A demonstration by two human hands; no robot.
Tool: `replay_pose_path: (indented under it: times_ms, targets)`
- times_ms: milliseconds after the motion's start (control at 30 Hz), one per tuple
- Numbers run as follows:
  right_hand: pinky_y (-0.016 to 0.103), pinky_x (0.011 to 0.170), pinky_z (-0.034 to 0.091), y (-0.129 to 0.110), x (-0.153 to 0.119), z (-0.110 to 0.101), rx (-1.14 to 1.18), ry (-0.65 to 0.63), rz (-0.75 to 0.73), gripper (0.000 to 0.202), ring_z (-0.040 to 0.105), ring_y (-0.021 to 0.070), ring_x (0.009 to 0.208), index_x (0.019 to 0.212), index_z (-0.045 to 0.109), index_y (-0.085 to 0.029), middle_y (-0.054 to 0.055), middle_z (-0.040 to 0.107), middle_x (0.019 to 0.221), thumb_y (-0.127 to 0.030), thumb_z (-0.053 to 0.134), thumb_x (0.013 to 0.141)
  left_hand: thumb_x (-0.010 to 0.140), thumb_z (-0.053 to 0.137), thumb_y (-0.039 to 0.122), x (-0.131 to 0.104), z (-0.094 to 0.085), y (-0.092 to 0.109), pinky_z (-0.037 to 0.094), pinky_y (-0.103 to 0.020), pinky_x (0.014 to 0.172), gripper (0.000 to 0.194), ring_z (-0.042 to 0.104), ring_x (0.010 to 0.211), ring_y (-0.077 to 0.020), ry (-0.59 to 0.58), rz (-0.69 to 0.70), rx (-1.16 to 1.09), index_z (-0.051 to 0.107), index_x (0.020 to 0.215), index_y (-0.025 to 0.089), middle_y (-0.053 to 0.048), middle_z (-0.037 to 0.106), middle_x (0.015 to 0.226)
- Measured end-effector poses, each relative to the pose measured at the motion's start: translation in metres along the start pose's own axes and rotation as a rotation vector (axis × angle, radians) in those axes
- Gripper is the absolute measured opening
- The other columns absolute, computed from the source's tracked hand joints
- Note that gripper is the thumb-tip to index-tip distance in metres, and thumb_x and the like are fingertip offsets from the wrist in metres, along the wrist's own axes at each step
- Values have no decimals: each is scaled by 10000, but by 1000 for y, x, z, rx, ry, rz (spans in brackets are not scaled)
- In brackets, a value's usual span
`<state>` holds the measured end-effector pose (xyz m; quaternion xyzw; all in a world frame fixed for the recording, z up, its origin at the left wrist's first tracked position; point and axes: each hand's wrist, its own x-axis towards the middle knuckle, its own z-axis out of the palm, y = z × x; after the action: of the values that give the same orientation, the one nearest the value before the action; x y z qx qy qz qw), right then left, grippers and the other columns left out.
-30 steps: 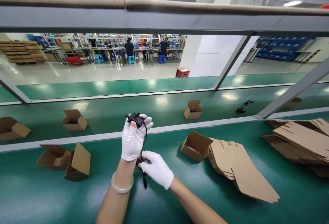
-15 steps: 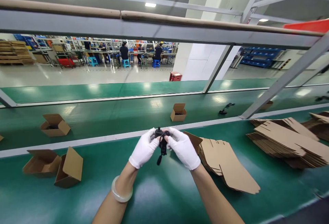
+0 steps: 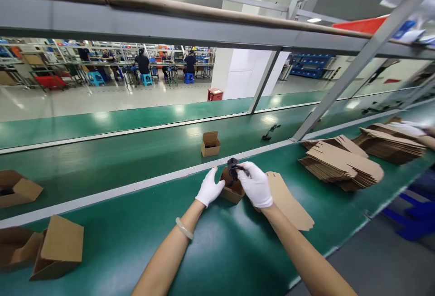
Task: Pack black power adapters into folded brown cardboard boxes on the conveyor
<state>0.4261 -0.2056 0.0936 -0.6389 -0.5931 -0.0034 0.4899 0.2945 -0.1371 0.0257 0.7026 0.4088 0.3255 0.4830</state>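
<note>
**Two gloved hands at a small open box**

Head view:

- Both hands in white gloves, forearms bare, reaching out over the green bench top (image 3: pixel 217 250).
- Right hand (image 3: pixel 254 186): fingers curled and pinched around a small black gadget (image 3: pixel 233 165) with its cord bundled up, held just above the mouth of a small open cardboard box (image 3: pixel 231 188). Touching the box or not: cannot tell.
- Left hand (image 3: pixel 210 188): fingers loosely spread, resting against the left side of the same box, gripping nothing else. Pale bangle (image 3: pixel 184 228) on the left wrist.
- Box standing on the bench top, near its far edge, just in front of the pale strip along the conveyor belt (image 3: pixel 136 151).
- Flat cardboard blank (image 3: pixel 288 203) lying just right of the box, partly under the right wrist.
- Further right, well apart: two stacks of flat cardboard blanks (image 3: pixel 340 165), and past them another person's gloved hand (image 3: pixel 406 129) at the picture's edge.
- On the belt behind: one open box (image 3: pixel 210 144) and a loose black cord (image 3: pixel 270 132).
- Lower left on the bench top: tipped open boxes (image 3: pixel 57 248); another open box (image 3: pixel 18 187) on the belt at the left edge.
- Overhead: grey metal frame (image 3: pixel 170 26) with slanted struts.
- Far back, across a shiny floor: seated workers (image 3: pixel 142 62) on blue stools at long tables, too small for detail.
</note>
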Motion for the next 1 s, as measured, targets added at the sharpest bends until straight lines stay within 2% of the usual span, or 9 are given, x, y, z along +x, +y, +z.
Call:
replay_pose_path:
  times_ms: [67, 133, 200, 267, 467, 633, 733, 867, 1000]
  targets:
    - [301, 712, 471, 3, -1, 0, -312, -231, -64, 209, 604, 186, 766, 863, 583, -170, 77, 627, 844, -253, 391, 865, 730, 487, 117, 7, 12, -5, 316, -370, 1073, 512, 448, 1233, -229, -46, 27, -1, 495, 1239, 166, -86, 511, 1310]
    - [303, 700, 463, -2, 2, 2, -586, -526, -81, 237, 615, 204, 795, 916, 600, -164, 99, 633, 897, -213, 372, 870, 730, 436, 80, 10, 17, -10, 369, -365, 1036, 464, 519, 1158, -212, -80, 55, -2, 550, 1170, 172, -75, 584, 1223]
    - [293, 689, 456, -12, 9, 5, -760, -794, -48, 249, 626, 211, 811, 966, 609, -165, 107, 639, 921, -198, 384, 863, 737, 425, 81, 9, 19, -15, 388, -368, 1021, 421, 548, 1115, -204, -95, 82, 4, 582, 1116, 176, -69, 621, 1163]
    - [293, 690, 454, -20, 19, 9, -825, -943, 3, 245, 634, 224, 827, 965, 625, -162, 116, 649, 899, -215, 415, 850, 747, 426, 93, 7, 19, -19, 375, -374, 1031, 393, 548, 1111, -198, -92, 104, 7, 593, 1094, 176, -66, 633, 1142]
    - [312, 653, 464, -24, 39, 13, -816, -1064, 44, 223, 647, 257, 802, 890, 666, -166, 129, 667, 849, -248, 481, 795, 778, 405, 111, 2, 23, -23, 328, -389, 1069, 392, 527, 1144, -194, -70, 93, -29, 572, 1130, 150, -84, 615, 1174]
    - [322, 660, 471, -21, 36, 9, -807, -1115, -4, 223, 648, 263, 810, 912, 667, -171, 149, 666, 908, -263, 505, 790, 758, 423, 99, -1, 29, -23, 326, -393, 1072, 405, 520, 1156, -206, -50, 84, 1, 578, 1129, 142, -100, 601, 1193]
    - [346, 710, 475, -22, 31, 9, -790, -1127, -59, 248, 637, 266, 869, 1005, 634, -189, 131, 662, 972, -258, 509, 802, 755, 425, 101, -3, 29, -25, 323, -389, 1073, 405, 503, 1177, -203, -31, 75, 0, 574, 1128, 155, -87, 596, 1203]
    - [392, 718, 480, -22, 26, 16, -774, -1189, -138, 268, 630, 286, 884, 1037, 602, -135, 153, 656, 984, -243, 477, 826, 745, 429, 107, -4, 29, -32, 339, -404, 1056, 432, 492, 1189, -219, -40, 87, 5, 548, 1159, 142, -103, 563, 1246]
    - [345, 715, 485, -18, 33, 16, -760, -1215, -63, 248, 638, 253, 864, 982, 618, -122, 154, 660, 974, -229, 562, 766, 763, 416, 130, 0, 30, -40, 344, -402, 1053, 437, 490, 1192, -222, -17, 94, 30, 530, 1185, 142, -106, 569, 1235]
